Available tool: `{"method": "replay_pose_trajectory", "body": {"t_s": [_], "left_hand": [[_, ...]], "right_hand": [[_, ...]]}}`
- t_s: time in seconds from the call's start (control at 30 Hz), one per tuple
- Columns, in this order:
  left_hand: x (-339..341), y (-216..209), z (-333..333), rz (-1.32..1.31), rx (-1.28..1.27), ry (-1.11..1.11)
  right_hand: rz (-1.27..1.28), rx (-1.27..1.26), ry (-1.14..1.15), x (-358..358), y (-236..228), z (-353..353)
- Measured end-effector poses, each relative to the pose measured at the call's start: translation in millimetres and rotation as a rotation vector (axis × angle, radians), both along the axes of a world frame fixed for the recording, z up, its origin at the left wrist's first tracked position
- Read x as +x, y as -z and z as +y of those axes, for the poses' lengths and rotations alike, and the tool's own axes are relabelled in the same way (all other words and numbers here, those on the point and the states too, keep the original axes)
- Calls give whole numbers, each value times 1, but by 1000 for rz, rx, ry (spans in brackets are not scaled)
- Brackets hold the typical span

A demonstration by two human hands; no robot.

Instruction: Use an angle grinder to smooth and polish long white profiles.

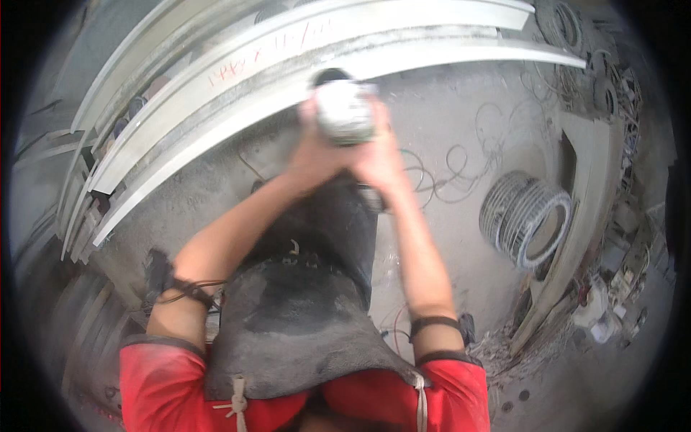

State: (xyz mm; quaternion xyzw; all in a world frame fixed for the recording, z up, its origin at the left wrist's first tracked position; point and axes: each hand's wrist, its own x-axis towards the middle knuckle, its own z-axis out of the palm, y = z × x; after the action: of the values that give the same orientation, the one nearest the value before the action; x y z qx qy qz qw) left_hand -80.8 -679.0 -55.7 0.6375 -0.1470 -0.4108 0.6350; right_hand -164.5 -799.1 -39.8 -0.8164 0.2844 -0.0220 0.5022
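2 bare hands, the left hand (314, 149) and the right hand (378, 153), are wrapped around the opposite sides of a rounded white object (344, 113), which motion blurs too much to tell its kind. It is at the far middle of the scene, with a dark part at its far end. That end overlaps the near edge of a long pale slab (281, 109); whether they touch, I cannot tell. More pale slabs (241, 66) lie farther off, reaching toward the left, and 1 bears red markings. To the right of the hands, a thin looped cable (455, 167) lies on the grey ground (432, 115). Farther right, ribbed tyres (512, 209) sit beside a long beam (586, 180). Nearest, a dark apron (288, 338) covers the person's front over a red shirt (162, 381), and each arm wears a dark band (436, 322).
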Motion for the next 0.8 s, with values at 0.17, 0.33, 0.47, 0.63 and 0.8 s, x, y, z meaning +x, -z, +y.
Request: {"method": "replay_pose_trajectory", "body": {"t_s": [0.17, 0.33, 0.47, 0.63, 0.8], "left_hand": [[-2, 11, 236, 207, 380, -423], [-7, -5, 199, 308, 331, -329], [-12, -23, -2, 307, 276, -49], [-32, -27, -254, 75, 104, 113], [-21, -49, -435, 235, 198, 482]], "right_hand": [[121, 134, -443, 56, -16, 172], [226, 175, -461, 50, -34, 133], [167, 94, -122, -5, -24, -15], [44, 88, 137, -60, 5, -237], [95, 320, 309, -90, -15, -419]]}}
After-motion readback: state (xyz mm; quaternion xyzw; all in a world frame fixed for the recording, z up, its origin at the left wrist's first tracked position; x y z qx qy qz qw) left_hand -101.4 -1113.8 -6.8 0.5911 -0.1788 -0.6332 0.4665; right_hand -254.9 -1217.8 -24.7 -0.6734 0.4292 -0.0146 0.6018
